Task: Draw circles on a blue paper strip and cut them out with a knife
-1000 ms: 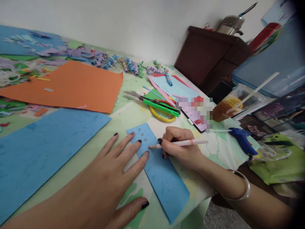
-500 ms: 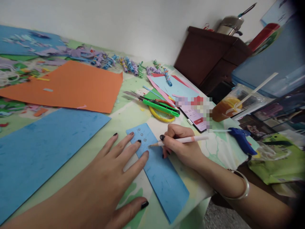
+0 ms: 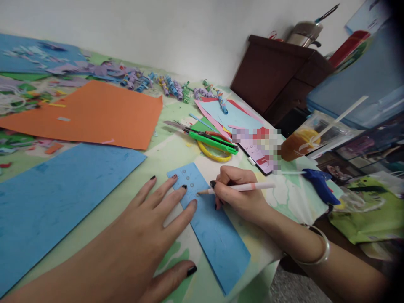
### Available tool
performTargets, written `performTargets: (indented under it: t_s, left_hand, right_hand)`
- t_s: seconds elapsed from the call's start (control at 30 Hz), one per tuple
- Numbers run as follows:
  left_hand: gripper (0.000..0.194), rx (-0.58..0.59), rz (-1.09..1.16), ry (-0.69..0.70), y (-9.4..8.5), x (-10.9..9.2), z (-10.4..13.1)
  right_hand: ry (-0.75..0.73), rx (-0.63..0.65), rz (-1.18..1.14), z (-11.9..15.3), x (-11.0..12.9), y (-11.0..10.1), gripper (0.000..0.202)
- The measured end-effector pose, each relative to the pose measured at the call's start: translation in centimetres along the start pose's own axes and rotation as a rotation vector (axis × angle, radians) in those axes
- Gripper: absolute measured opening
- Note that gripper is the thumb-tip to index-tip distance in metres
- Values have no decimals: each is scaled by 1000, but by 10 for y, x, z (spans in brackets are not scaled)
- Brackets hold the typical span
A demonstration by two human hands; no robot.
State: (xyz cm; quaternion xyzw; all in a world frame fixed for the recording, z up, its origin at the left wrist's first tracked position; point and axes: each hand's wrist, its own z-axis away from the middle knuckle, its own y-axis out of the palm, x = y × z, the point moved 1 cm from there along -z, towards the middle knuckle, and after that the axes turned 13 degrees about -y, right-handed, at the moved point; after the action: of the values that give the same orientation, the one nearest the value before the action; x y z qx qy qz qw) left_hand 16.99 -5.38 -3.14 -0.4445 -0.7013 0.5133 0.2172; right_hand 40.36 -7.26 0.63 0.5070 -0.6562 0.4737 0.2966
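Right hand (image 3: 241,193) grasping a slim pale-pink pencil (image 3: 257,186), tip at a long blue paper strip (image 3: 217,235) near the worktop's (image 3: 150,163) front edge, left hand (image 3: 151,227) spread, grip released, touching the strip

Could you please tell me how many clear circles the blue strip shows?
3: far circle, middle circle and near circle, slanting along the far end of the blue strip. The mark at the pencil tip is unclear; the left hand may hide others.
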Motion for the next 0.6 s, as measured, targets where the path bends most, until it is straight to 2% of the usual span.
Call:
performTargets:
  t_s: [0.43,0.6]
  left_hand:
    - [64,-9,25,0,0,-1,-1]
    - [63,3,45,-19,-1,-1,-1]
  right_hand:
    - [26,0,-19,2,1,-1,32]
    - [72,-88,-88,1,1,-2,32]
